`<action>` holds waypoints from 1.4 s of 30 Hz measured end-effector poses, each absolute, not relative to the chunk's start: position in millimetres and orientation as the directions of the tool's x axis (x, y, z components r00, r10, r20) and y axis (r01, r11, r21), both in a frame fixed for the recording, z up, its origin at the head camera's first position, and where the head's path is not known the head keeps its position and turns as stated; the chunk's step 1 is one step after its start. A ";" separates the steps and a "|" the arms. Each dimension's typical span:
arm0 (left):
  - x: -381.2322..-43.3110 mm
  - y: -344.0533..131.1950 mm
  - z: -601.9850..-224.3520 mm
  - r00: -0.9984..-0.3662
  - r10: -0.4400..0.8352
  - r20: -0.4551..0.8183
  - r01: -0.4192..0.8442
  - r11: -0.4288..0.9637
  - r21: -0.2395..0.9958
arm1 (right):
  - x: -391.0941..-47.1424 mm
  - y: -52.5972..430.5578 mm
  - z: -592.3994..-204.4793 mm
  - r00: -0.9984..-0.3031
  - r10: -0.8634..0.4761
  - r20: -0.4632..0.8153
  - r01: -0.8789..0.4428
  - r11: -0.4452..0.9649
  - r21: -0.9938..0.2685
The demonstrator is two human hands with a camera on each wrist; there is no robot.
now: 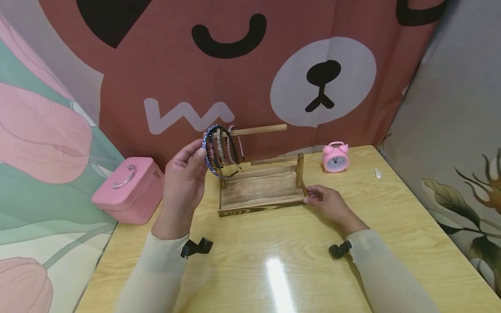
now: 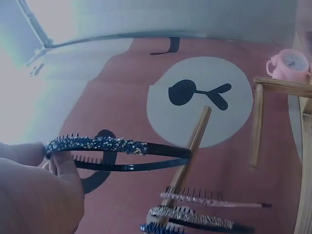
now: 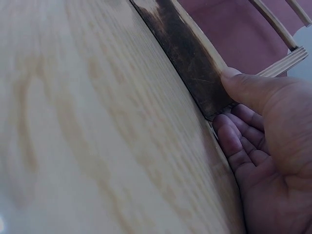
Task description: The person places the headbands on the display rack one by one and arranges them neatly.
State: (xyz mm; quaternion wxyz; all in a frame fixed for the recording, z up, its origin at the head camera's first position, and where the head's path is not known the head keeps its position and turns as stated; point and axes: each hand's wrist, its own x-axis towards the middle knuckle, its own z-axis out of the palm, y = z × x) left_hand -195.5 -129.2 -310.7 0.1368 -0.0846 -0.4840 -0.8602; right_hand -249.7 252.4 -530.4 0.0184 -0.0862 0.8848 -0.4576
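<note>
My left hand pinches a blue glittery toothed headband by one end, at the left end of the rack's upper rod. In the left wrist view this headband reaches across toward the rod. On the rod hang a silver headband, a pale pink one and another blue one, partly cut off. Below stands the wooden rack, with a shallow tray and a right post. My right hand grips the tray's front right corner, thumb on the edge and fingers curled beside it.
A pink case with a silver handle stands left of the rack. Behind and to the right are a pink alarm clock and a small white hair clip. A bear-print cloth hangs behind the wooden table.
</note>
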 end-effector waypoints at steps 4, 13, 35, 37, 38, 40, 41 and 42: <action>-212.9 -119.3 -304.3 -0.939 -0.204 0.276 0.342 -0.506 0.792 | -249.5 251.3 -531.0 -0.983 -0.182 0.037 -0.134 0.560 -0.818; -242.8 -105.6 -286.2 -0.913 -0.240 0.330 0.404 -0.412 0.817 | -248.1 249.4 -531.8 -0.984 -0.176 0.027 -0.122 0.557 -0.821; -289.3 -77.0 -298.5 -0.942 -0.251 0.223 0.281 -0.224 0.933 | -246.2 252.8 -531.1 -0.985 -0.163 0.052 -0.137 0.569 -0.811; -289.2 -74.2 -305.0 -0.943 -0.259 0.211 0.266 -0.196 0.944 | -246.4 252.7 -531.2 -0.985 -0.161 0.053 -0.137 0.570 -0.810; -289.2 -72.7 -308.4 -0.942 -0.263 0.211 0.263 -0.180 0.948 | -246.5 252.7 -531.2 -0.986 -0.161 0.053 -0.137 0.572 -0.809; -289.2 -69.7 -315.1 -0.940 -0.272 0.208 0.252 -0.139 0.958 | -246.9 252.7 -531.1 -0.985 -0.161 0.054 -0.138 0.573 -0.808; -289.3 -68.1 -318.4 -0.938 -0.278 0.207 0.246 -0.110 0.963 | -247.2 252.7 -531.1 -0.985 -0.162 0.055 -0.139 0.574 -0.807; -289.4 -66.5 -321.6 -0.936 -0.282 0.210 0.241 -0.078 0.967 | -247.5 252.7 -531.1 -0.985 -0.164 0.055 -0.141 0.574 -0.806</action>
